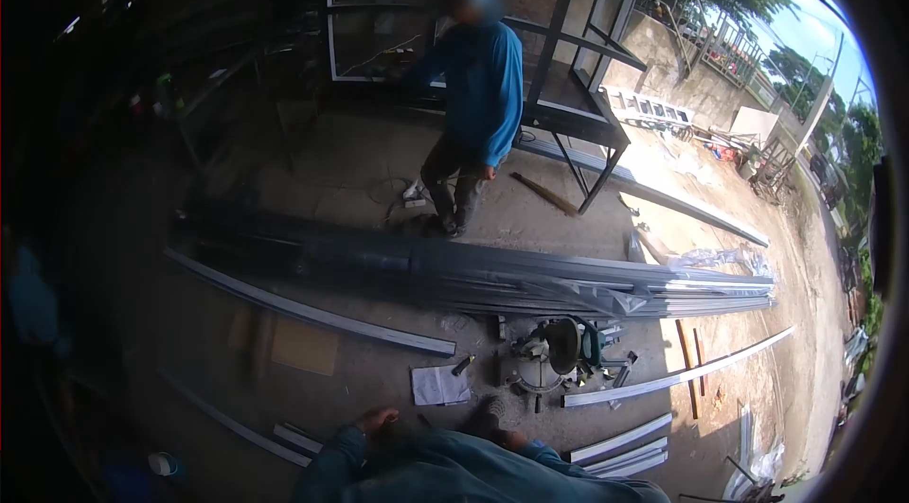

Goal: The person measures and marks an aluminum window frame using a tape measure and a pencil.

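Observation:
My left hand (378,421) is low in the view, its fingers curled, below an open notebook (440,386) with a dark marker-like object (464,365) at its edge. Whether it holds anything is too small to tell. My right hand (514,440) is near my body, partly hidden by the sleeve and too dark to read. Just beyond the hands, a miter saw (554,356) stands on the floor with its round base and blade guard showing.
A long bundle of dark metal profiles (530,281) crosses the floor. Loose profiles (312,311) lie nearer, and short ones (620,451) lie at the lower right. A co-worker (478,87) in blue stands by a framed workbench. Another person's sleeve (33,300) shows far left.

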Available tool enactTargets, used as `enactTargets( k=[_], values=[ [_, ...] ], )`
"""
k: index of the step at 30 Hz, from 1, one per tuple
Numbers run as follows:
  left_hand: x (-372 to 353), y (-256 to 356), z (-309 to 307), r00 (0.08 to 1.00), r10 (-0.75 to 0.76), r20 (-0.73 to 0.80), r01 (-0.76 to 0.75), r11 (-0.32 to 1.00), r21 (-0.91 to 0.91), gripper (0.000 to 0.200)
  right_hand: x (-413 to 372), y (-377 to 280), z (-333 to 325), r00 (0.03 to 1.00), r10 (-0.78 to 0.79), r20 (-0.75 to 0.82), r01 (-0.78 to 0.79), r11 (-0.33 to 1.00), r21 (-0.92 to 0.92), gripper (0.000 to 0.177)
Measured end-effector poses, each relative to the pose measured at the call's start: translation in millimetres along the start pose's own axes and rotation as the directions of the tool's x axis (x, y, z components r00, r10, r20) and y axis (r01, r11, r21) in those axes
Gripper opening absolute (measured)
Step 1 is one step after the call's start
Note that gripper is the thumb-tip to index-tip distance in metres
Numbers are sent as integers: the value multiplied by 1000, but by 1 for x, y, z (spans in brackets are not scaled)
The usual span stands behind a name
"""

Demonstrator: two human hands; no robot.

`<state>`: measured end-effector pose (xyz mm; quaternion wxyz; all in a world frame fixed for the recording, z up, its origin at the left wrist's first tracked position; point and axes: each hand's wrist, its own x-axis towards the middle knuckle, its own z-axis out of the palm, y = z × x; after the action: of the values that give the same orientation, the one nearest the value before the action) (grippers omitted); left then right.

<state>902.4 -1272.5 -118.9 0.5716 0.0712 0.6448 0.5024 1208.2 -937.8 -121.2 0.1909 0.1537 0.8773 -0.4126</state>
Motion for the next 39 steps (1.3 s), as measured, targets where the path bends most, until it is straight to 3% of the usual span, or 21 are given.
enactTargets(
  k=[2, 5, 6, 8, 9, 11, 12, 14, 15, 19, 22, 25, 29, 30, 31, 33, 35, 37, 39],
  values=[
    [-15, -54, 14, 984, -44, -174, 17, 988, -155, 35, 2, -36, -21, 998, 8, 64, -6, 999, -32, 38],
    [-8, -75, -24, 965, 69, -251, -112, 981, -160, 34, 17, -33, -12, 994, 106, 29, -104, 993, -54, 40],
    [-15, -72, -30, 964, 73, -257, -110, 985, -134, 34, 16, -44, -21, 1000, 17, 6, -17, 1000, 3, 40],
    [-45, -3, -37, 975, 4, -221, -1, 1000, 10, 35, 8, -93, -53, 999, -48, 3, 48, 998, 31, 39],
    [-43, -6, -41, 973, -65, -222, 91, 990, 109, 35, 11, -94, -55, 999, -43, 17, 42, 998, 46, 38],
    [-33, -10, -53, 950, -190, -250, 262, 919, 296, 37, 15, -65, -45, 993, -38, -113, 45, 997, 61, 36],
    [-17, -47, -65, 969, -171, -176, 233, 871, 433, 38, 15, -53, -41, 983, -38, -178, 51, 997, 66, 36],
    [2, -94, -79, 991, -131, -25, 114, 734, 670, 41, 7, -32, -30, 933, 302, -196, -235, 923, 305, 34],
    [-10, -100, -70, 983, -183, -11, 141, 716, 683, 42, 1, -20, -23, 870, 462, -171, -360, 833, 420, 33],
    [-36, -88, -31, 959, -285, 9, 209, 725, 656, 45, -54, 16, 1, 728, 686, -1, -474, 504, 722, 34],
    [-38, -78, -17, 956, -291, 32, 198, 723, 662, 47, -69, 19, 2, 693, 718, 66, -504, 417, 757, 37],
    [-30, -64, -12, 966, -256, 16, 175, 702, 690, 49, -59, 24, -1, 707, 706, 40, -498, 456, 737, 40],
    [-2, -44, 12, 992, -109, -66, 119, 608, 785, 52, -38, 54, -12, 785, 616, -61, -451, 637, 626, 43],
    [-1, -21, 24, 910, -409, -69, 382, 761, 524, 55, -42, 64, -17, 798, 600, -66, -449, 664, 598, 44],
    [-3, -2, 37, 958, -287, -20, 259, 827, 499, 58, -42, 73, -26, 810, 583, -64, -447, 684, 576, 45],
    [-16, 47, 65, 962, -227, -154, 269, 891, 365, 69, -34, 82, -47, 820, 571, -33, -454, 686, 568, 47],
    [-4, 68, 72, 930, -213, -299, 358, 706, 611, 76, -16, 83, -75, 809, 587, 36, -479, 622, 619, 49],
    [12, 65, 69, 862, -237, -449, 483, 655, 582, 77, 7, 89, -114, 784, 606, 130, -501, 496, 709, 51],
    [10, 76, 60, 808, -232, -542, 528, 692, 492, 74, 30, 103, -151, 765, 593, 251, -505, 310, 805, 52]
  ],
)
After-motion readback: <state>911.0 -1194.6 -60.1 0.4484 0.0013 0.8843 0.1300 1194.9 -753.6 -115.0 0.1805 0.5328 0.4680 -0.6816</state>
